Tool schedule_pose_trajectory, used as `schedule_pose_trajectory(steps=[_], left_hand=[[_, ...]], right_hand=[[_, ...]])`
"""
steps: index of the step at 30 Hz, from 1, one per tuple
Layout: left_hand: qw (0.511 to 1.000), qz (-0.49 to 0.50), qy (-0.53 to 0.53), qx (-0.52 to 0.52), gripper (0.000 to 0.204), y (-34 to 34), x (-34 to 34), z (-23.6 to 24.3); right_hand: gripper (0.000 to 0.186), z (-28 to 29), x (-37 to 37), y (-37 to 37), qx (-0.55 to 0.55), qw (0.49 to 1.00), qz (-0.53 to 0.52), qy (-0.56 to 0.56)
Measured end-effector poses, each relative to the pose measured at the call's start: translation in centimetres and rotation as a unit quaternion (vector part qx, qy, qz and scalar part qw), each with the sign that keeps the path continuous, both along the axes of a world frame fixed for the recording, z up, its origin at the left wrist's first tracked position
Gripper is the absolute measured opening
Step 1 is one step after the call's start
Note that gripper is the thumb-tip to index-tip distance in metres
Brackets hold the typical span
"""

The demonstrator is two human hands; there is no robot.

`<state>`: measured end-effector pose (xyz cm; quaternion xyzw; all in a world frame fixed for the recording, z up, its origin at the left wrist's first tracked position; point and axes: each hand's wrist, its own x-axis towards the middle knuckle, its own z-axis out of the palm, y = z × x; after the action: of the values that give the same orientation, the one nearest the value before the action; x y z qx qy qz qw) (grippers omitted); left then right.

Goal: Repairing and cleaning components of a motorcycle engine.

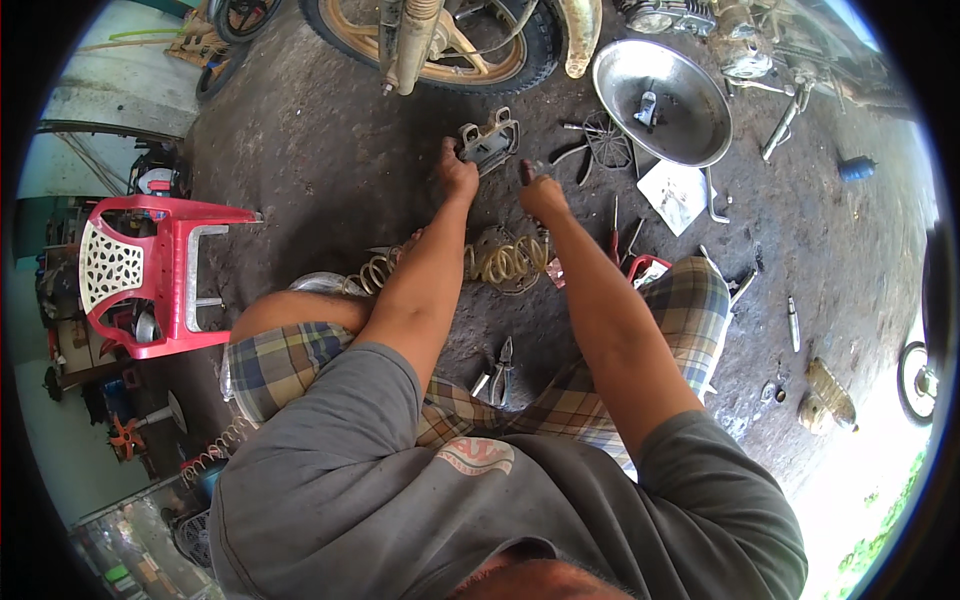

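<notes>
My left hand [457, 173] grips a grey metal bracket [490, 146] by its near left side, holding it over the dark ground. Close by on its right, my right hand [543, 196] is closed round a small grey tool [538, 167] that looks like an air blow gun; most of it is hidden in the fingers. A yellow coiled air hose [512, 262] runs across the ground below my forearms and rises toward that hand. Pliers [507, 370] lie between my legs.
Beyond my hands stands a motorcycle wheel [480, 50]. To the right are a metal basin [715, 130] with a part inside, a wire basket-like piece [608, 145], a white sheet [676, 196] and a screwdriver [615, 235]. A red plastic chair [165, 275] is on the left.
</notes>
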<state>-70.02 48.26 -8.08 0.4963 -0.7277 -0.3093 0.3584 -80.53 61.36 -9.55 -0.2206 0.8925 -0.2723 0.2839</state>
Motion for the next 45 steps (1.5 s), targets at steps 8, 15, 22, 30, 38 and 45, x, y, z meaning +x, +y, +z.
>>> schedule_pose_trajectory(steps=[8,15,22,30,38,45], left_hand=[[0.999,0.028,-0.028,0.026,0.031,-0.8,-0.6,0.4],[0.999,0.031,-0.012,0.009,0.033,-1.3,0.3,-1.4],[0.999,0.047,-0.020,0.012,0.037,-1.8,0.3,-2.3],[0.958,0.103,0.236,0.125,0.052,-2.6,1.4,-2.8],[0.845,0.089,0.498,0.172,0.060,-4.1,-0.5,-3.4],[0.963,0.032,0.267,0.024,0.062,-5.0,-1.7,-3.1]], right_hand=[[0.042,1.9,2.8,0.4,0.040,0.988,0.126,-0.074],[0.045,1.3,3.1,-0.3,-0.013,0.994,0.045,-0.098],[0.047,2.1,4.5,0.4,-0.027,0.994,0.044,-0.095],[0.048,7.3,0.3,1.4,-0.047,0.990,0.041,-0.123],[0.045,7.1,-2.0,1.9,-0.082,0.988,0.035,-0.128],[0.044,5.6,-0.5,1.3,-0.102,0.993,0.061,-0.003]])
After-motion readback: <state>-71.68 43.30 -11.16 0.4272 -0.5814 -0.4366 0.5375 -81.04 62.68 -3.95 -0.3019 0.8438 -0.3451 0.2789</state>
